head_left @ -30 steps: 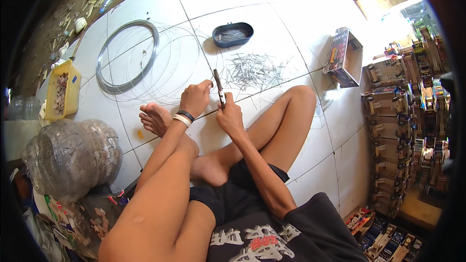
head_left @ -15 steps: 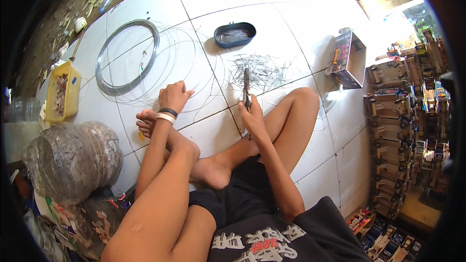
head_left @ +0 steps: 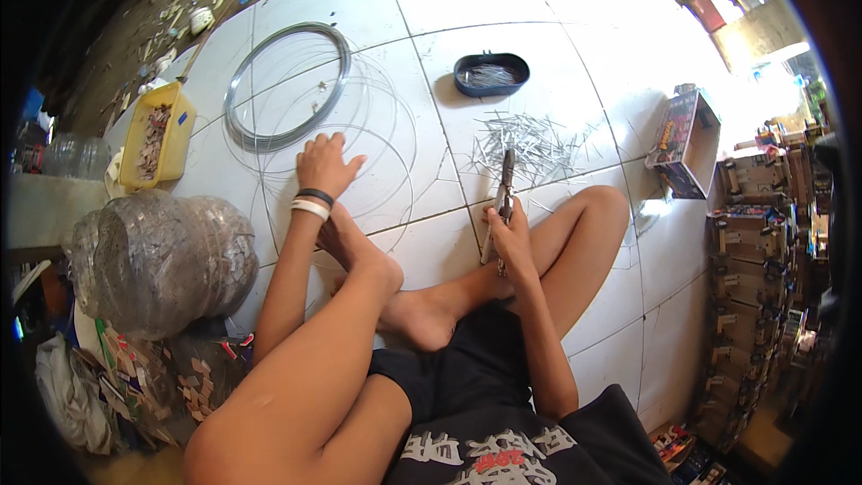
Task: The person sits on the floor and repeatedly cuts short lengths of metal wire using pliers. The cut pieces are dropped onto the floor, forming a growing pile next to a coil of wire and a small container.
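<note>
My left hand (head_left: 329, 167), with a black and a white wristband, is open with fingers spread. It reaches over loose wire loops at the near edge of a coil of thin grey wire (head_left: 235, 121) on the floor; whether it touches the wire I cannot tell. My right hand (head_left: 512, 235) grips metal pliers (head_left: 507, 171) by their handles, the jaws pointing away from me. Beyond the jaws lies a loose pile of short cut wire pieces (head_left: 539, 145). A dark blue oval tub (head_left: 492, 88) behind the pile holds more wire pieces.
At the left stand a yellow bin (head_left: 181, 145) of small scraps and a big clear plastic jug (head_left: 162, 260). An open printed box (head_left: 687, 148) lies right on the white tiles (head_left: 485, 0). Stacked wooden toy vehicles (head_left: 750, 287) line the right side. My bare legs frame the near floor.
The view has swung left, so the scene sits farther right. My left hand has moved toward the wire coil and its fingers have spread. My right hand still holds the pliers near the pile.
</note>
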